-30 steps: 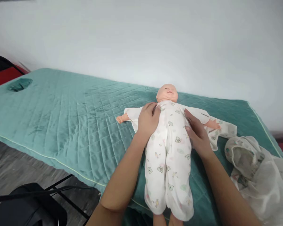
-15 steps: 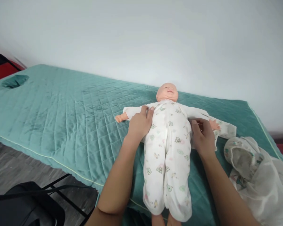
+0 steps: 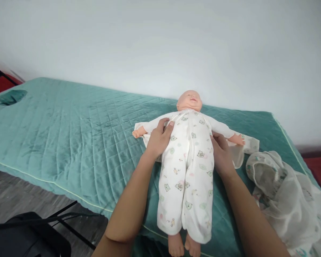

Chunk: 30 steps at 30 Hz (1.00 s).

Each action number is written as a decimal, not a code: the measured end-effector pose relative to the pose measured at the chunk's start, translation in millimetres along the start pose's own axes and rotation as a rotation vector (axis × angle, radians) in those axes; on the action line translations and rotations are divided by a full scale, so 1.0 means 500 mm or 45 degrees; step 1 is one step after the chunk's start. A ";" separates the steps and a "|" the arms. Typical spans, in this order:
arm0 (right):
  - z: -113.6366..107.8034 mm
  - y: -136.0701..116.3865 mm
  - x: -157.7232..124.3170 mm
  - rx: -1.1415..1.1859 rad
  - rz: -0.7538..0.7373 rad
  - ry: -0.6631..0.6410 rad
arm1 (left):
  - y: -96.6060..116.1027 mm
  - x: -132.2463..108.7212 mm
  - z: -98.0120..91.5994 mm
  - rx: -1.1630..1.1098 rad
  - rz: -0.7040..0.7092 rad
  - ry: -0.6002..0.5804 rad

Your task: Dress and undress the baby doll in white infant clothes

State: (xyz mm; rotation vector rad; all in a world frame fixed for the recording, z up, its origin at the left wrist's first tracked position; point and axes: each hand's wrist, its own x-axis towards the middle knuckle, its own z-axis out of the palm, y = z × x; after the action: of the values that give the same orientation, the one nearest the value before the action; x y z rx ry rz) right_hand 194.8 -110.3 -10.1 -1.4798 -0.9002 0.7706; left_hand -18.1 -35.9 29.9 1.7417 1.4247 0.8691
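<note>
A baby doll lies on its back on a green quilted bed cover, its arms spread. Its body is dressed in white clothing with a bear print, reaching from the neck to just above its bare feet. My left hand grips the doll's side below the armpit, thumb on the front. On the other side, my right hand holds the torso under the arm, some fingertips hidden beneath it. A white garment lies partly under the doll, with a printed sleeve sticking out beyond its hand.
A crumpled sheer white cloth with printed trim lies at the bed's right end. A white wall rises behind the bed. At lower left are a black bag or seat and a strap. The cover has a hole far left.
The doll has shifted slightly away from me, showing more of its feet. My right hand has moved from beside the sleeve to closer in against the torso. The view has turned a little.
</note>
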 end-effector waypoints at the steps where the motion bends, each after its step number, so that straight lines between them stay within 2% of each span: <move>1: -0.002 -0.001 0.000 -0.006 0.013 0.020 | 0.000 0.000 0.003 -0.017 -0.001 -0.012; 5: -0.008 -0.004 0.001 -0.041 0.030 0.062 | -0.005 0.005 0.016 -0.093 0.004 -0.011; 14: -0.012 -0.002 0.008 0.066 -0.012 0.019 | -0.015 0.017 0.034 -0.249 0.090 -0.045; 16: -0.013 -0.001 0.011 0.059 -0.003 0.021 | -0.020 0.021 0.037 -0.241 0.159 -0.009; 19: -0.013 0.003 0.018 -0.031 -0.017 0.040 | -0.030 0.031 0.042 -0.176 0.237 0.125; 22: -0.016 0.004 0.024 -0.177 -0.101 0.136 | -0.039 0.042 0.047 -0.149 0.295 0.232; 25: -0.019 0.003 0.026 -0.296 -0.195 0.209 | -0.040 0.047 0.049 -0.129 0.355 0.264; 30: -0.020 0.001 0.026 -0.356 -0.249 0.247 | -0.037 0.044 0.051 -0.132 0.379 0.284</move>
State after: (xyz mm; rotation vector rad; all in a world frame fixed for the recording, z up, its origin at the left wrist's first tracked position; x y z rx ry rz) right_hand 210.0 -103.8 -8.9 -1.6483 -1.0154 0.3607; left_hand -2.3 -14.6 2.4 1.8506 1.2478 1.3084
